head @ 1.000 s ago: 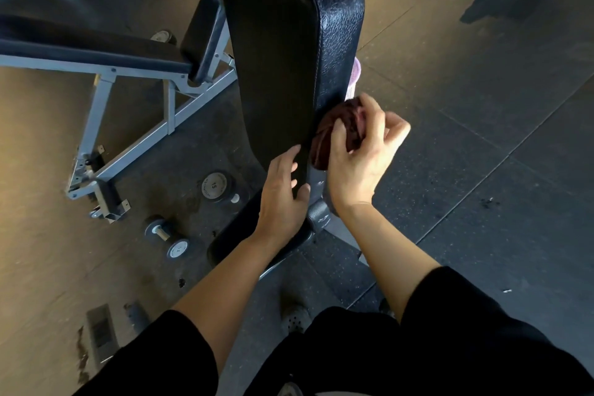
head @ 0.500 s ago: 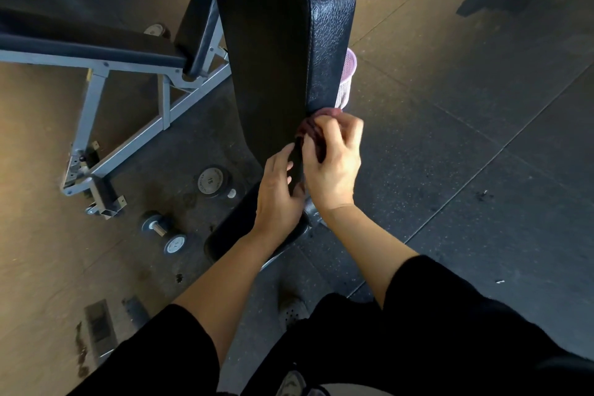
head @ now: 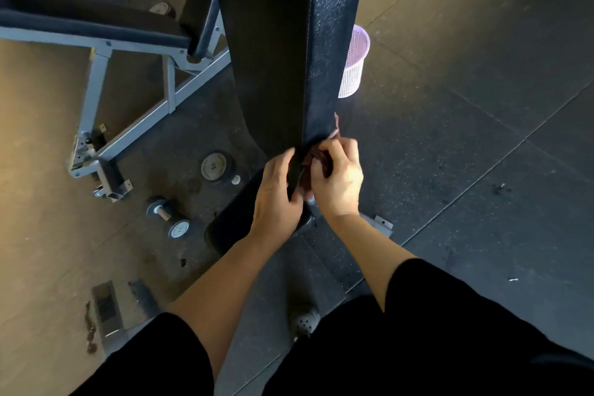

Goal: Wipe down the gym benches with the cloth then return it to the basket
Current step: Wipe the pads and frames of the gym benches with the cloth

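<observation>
Gripping a mostly hidden cloth (head: 316, 159), right hand (head: 337, 182); left hand (head: 276, 196) clasps backrest (head: 283, 42).

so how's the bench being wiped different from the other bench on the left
The near bench has its black pad raised steeply, while the far bench lies almost flat. The left hand holds the near bench's lower edge and the right hand grips the dark red cloth against it; nothing touches the far bench. Both have black padding; only the far bench's grey frame shows plainly.
</observation>
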`<act>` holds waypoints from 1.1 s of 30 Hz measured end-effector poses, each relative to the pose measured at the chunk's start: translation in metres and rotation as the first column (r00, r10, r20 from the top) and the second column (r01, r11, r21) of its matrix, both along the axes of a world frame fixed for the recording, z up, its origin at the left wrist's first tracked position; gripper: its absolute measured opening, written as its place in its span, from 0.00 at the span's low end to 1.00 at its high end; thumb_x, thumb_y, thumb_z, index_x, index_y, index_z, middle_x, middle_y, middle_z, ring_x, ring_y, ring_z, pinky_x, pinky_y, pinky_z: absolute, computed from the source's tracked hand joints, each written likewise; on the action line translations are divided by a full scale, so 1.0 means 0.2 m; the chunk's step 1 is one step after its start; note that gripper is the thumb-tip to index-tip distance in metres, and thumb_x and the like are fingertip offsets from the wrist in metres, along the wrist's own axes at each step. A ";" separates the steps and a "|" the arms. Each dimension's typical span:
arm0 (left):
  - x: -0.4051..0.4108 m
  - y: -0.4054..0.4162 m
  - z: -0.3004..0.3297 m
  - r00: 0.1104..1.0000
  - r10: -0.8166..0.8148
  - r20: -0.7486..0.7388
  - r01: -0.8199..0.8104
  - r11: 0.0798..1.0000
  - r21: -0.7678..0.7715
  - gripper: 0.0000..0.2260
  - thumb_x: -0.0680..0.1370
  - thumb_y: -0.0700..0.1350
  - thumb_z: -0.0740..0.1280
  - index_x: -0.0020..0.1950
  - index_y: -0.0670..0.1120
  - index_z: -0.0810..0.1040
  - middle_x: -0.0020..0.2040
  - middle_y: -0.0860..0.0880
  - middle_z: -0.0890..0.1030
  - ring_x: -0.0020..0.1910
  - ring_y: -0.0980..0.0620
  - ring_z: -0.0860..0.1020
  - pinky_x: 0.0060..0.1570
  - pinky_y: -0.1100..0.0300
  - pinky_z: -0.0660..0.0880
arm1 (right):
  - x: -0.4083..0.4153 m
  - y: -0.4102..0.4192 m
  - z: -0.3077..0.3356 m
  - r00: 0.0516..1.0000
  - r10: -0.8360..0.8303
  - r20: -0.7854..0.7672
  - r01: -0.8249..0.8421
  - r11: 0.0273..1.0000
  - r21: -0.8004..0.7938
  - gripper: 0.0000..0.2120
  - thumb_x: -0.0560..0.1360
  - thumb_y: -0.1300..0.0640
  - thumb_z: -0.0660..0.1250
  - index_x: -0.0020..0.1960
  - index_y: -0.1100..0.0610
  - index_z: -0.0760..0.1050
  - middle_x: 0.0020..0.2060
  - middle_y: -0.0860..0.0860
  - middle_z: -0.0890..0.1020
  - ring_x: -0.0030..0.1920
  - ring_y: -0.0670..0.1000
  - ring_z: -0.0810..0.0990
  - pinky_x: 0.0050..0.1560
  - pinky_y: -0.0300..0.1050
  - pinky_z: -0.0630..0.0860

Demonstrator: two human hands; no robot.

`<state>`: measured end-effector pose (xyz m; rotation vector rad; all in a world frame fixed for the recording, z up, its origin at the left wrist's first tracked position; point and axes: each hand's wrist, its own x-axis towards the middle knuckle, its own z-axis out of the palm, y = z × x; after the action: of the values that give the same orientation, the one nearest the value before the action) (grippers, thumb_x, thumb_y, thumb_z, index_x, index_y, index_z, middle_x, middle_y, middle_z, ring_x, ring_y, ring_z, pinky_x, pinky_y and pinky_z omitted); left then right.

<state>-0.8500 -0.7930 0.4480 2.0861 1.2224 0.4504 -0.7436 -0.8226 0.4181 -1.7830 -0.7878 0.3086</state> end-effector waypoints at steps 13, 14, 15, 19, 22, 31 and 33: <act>-0.16 0.14 -0.14 0.962 -0.272 0.022 0.271 0.962 0.033 0.39 0.73 0.29 0.67 0.77 0.54 0.56 0.74 0.48 0.63 0.71 0.52 0.67 0.65 0.53 0.73 | -0.07 0.03 -0.18 0.967 -0.232 -0.104 0.225 0.971 -0.079 0.07 0.73 0.66 0.68 0.49 0.59 0.81 0.47 0.51 0.78 0.48 0.52 0.79 0.50 0.37 0.72; -0.16 0.15 -0.14 0.959 -0.284 0.019 0.283 0.958 0.034 0.39 0.74 0.29 0.67 0.77 0.53 0.56 0.75 0.47 0.63 0.71 0.52 0.67 0.65 0.53 0.73 | -0.08 0.02 -0.18 0.962 -0.253 -0.106 0.244 0.966 -0.088 0.07 0.73 0.65 0.69 0.50 0.59 0.82 0.47 0.51 0.78 0.48 0.51 0.79 0.50 0.35 0.70; -0.17 0.16 -0.14 0.954 -0.298 0.019 0.298 0.954 0.028 0.38 0.74 0.29 0.67 0.78 0.53 0.56 0.75 0.47 0.63 0.71 0.52 0.67 0.65 0.53 0.73 | -0.07 0.02 -0.15 0.943 -0.313 -0.115 0.310 0.950 -0.036 0.07 0.73 0.65 0.69 0.50 0.58 0.82 0.47 0.51 0.78 0.47 0.49 0.78 0.50 0.33 0.70; -0.20 0.19 -0.14 0.930 -0.366 0.029 0.366 0.931 0.015 0.37 0.75 0.30 0.65 0.78 0.52 0.56 0.75 0.50 0.61 0.72 0.54 0.66 0.67 0.52 0.71 | -0.05 0.09 0.02 0.861 -0.479 -0.170 0.506 0.838 0.203 0.10 0.71 0.65 0.70 0.51 0.58 0.81 0.49 0.52 0.81 0.47 0.45 0.78 0.50 0.25 0.69; -0.20 0.19 -0.14 0.936 -0.352 0.029 0.352 0.936 0.009 0.38 0.74 0.28 0.65 0.78 0.52 0.56 0.75 0.49 0.62 0.71 0.54 0.66 0.66 0.50 0.72 | -0.10 0.09 -0.04 0.892 -0.423 -0.159 0.442 0.890 0.109 0.11 0.70 0.68 0.69 0.51 0.59 0.81 0.48 0.52 0.82 0.47 0.47 0.79 0.49 0.24 0.69; -0.24 0.19 -0.19 0.921 -0.385 0.055 0.382 0.923 0.046 0.34 0.74 0.27 0.64 0.77 0.48 0.61 0.73 0.48 0.64 0.71 0.52 0.67 0.66 0.50 0.72 | -0.08 0.04 0.01 0.871 -0.442 -0.215 0.478 0.864 0.159 0.12 0.70 0.66 0.70 0.51 0.57 0.82 0.48 0.51 0.84 0.46 0.43 0.81 0.50 0.28 0.73; -0.25 0.18 -0.21 0.920 -0.389 0.046 0.387 0.921 0.034 0.33 0.74 0.27 0.64 0.76 0.47 0.62 0.73 0.48 0.64 0.71 0.51 0.67 0.66 0.49 0.72 | -0.11 0.06 0.01 0.881 -0.399 -0.254 0.439 0.890 0.123 0.12 0.70 0.67 0.70 0.52 0.58 0.82 0.48 0.50 0.84 0.46 0.44 0.82 0.52 0.32 0.76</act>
<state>-0.8992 -0.7577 0.4058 2.2523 0.7458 0.3324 -0.7661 -0.8098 0.4207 -1.6636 -0.2446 0.1373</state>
